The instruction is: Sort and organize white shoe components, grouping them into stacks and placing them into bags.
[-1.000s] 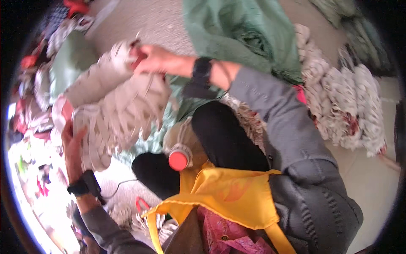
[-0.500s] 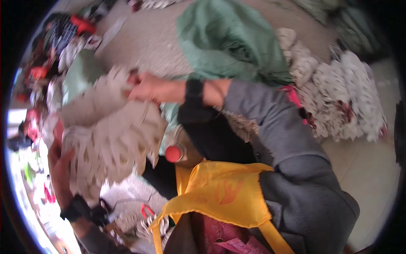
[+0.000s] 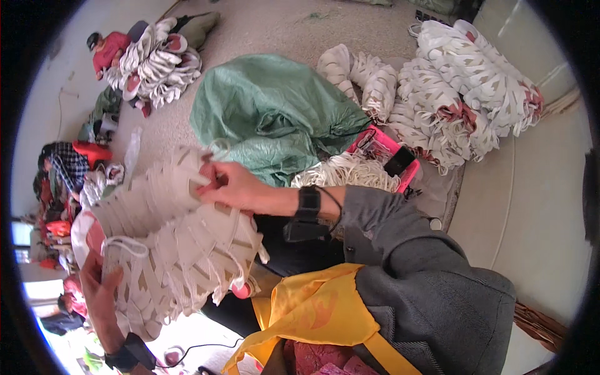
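Note:
I hold a thick bundle of white strappy pieces with laces (image 3: pixel 181 240) in front of me, left of centre; they look like shoe uppers nested in rows. My left hand (image 3: pixel 103 294) supports its near left end, fingers against the strips, beside a reddish inner lining. At the far right end, my right hand (image 3: pixel 234 187) closes its fingers on the edge of the bundle, next to a small reddish patch. A loop of white lace stands out over the near row. Both wrists wear black bands. Below the bundle, a red bottle cap (image 3: pixel 240 291) shows beside my yellow apron (image 3: pixel 312 306).
A green woven sack (image 3: pixel 250 106) lies ahead. Beyond my right forearm are a heap of white laces (image 3: pixel 344 172) and a pink tray (image 3: pixel 407 178). More white bundles (image 3: pixel 450 81) pile up at the right, by the wall. Other people sit at the left, one in red (image 3: pixel 112 56).
My view has shifted, bringing the pink tray and the right-hand piles more fully in. The bundle stays in both hands and now shows more sharply, with its lace loop visible.

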A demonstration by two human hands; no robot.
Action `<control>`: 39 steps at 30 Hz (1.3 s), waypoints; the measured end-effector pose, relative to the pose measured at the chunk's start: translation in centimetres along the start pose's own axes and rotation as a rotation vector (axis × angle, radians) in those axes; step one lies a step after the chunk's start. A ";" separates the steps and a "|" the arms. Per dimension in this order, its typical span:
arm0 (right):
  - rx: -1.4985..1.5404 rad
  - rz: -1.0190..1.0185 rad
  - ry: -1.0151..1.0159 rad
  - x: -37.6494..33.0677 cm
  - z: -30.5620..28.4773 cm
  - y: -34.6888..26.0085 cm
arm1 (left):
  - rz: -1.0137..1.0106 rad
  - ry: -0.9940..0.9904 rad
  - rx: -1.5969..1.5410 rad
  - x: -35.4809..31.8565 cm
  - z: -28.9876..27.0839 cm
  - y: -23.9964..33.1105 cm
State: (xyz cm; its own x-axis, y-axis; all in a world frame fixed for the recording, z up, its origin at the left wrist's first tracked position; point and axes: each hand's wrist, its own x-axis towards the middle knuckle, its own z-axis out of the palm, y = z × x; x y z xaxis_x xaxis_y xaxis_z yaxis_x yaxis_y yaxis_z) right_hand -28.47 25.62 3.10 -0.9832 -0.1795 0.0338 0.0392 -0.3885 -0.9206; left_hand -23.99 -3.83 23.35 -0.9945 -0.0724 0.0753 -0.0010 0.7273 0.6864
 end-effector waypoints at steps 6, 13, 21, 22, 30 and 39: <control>-0.044 -0.221 0.393 -0.8 -11.6 -11.7 | 0.362 -0.230 0.241 10.2 5.2 13.3; -0.040 -0.349 0.638 0.3 -39.9 -12.7 | 0.865 -0.241 0.000 11.3 18.1 18.5; -1.375 -0.404 1.295 -0.9 -58.1 3.3 | 0.347 -0.336 0.026 9.8 17.7 2.6; -1.496 -0.279 1.203 -0.4 -59.0 3.5 | 0.304 -0.346 0.024 9.5 17.7 2.0; -1.370 -0.053 1.092 -1.3 -58.2 6.4 | 0.080 -0.356 -0.004 9.5 17.8 -1.1; -0.228 -0.201 1.153 2.6 -55.5 2.6 | -0.050 -0.443 -0.095 8.9 19.5 -3.0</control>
State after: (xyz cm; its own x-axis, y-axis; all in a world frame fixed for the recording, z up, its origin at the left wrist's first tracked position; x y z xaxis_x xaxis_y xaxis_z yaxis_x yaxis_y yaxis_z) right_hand -40.83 74.27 -20.73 -0.5536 0.8292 -0.0771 -0.0519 -0.1267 -0.9906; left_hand -34.83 6.62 7.87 -0.9423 0.2080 -0.2622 -0.0611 0.6632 0.7459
